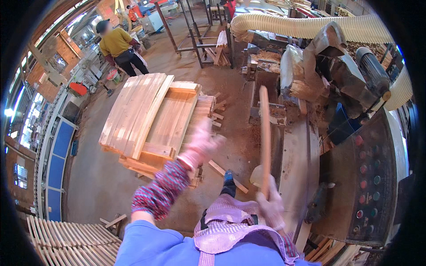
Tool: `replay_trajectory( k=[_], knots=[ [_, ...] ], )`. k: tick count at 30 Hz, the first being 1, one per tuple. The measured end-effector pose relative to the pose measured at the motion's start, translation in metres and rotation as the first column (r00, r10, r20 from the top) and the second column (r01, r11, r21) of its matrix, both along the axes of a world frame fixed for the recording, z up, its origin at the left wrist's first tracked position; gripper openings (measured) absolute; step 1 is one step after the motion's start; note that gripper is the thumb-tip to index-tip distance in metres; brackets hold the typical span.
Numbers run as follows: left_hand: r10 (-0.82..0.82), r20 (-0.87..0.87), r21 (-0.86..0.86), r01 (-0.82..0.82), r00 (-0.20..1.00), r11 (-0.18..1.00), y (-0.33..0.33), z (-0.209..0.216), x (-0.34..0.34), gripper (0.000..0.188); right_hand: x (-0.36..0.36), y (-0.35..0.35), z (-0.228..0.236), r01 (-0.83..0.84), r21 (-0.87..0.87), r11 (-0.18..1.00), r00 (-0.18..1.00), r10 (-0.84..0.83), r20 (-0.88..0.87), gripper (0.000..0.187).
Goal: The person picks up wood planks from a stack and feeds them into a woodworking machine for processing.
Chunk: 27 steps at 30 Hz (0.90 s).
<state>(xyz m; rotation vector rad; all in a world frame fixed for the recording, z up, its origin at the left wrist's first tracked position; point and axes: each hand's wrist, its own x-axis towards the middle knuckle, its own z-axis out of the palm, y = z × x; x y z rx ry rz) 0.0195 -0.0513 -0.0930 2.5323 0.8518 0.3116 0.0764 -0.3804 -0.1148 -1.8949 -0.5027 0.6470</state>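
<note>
My right hand (pixel 271 205), in a pale glove, is closed round the lower end of a long, narrow wooden strip (pixel 265 133). The strip stands nearly upright in the picture, alongside the machine bed. My left hand (pixel 202 144), in a pinkish glove below a patterned knitted sleeve, reaches out over the right side of a stack of planks (pixel 133 115). Motion blurs it, but the fingers look spread and nothing shows in them. Behind that hand, shorter wood pieces (pixel 205 106) lie along the stack's right side.
At right stands a dusty machine with a metal bed (pixel 288 177), a button panel (pixel 368 190) and a ribbed hose (pixel 310 27). A loose stick (pixel 228 176) lies by my foot. Slatted wood (pixel 71 241) is at lower left. Another person (pixel 120 46) stands beyond the stack.
</note>
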Motion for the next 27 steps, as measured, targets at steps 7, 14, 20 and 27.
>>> replay_trajectory(
  k=[7,14,20,27],
  knots=[
    [0.606,-0.510,0.615,-0.234,0.610,0.753,0.198,-0.001,-0.084,0.091,-0.047,-0.158,-0.086,0.334,-0.629,0.702,0.800,0.142,0.584,0.056],
    [0.598,-0.585,0.661,-0.105,0.548,0.743,0.246,-0.058,-0.117,0.061,0.148,-0.029,-0.091,0.444,-0.626,0.641,0.556,0.351,0.754,0.041],
    [0.316,0.255,-0.253,-0.252,0.914,0.934,0.128,-0.017,-0.077,0.082,0.238,0.016,-0.118,0.418,-0.327,0.847,0.437,0.128,0.890,0.038],
    [0.303,0.468,-0.634,0.076,0.830,0.770,-0.047,-0.024,0.022,0.045,0.014,0.119,-0.009,-0.183,0.670,0.719,0.913,0.377,-0.155,0.069]
  ],
)
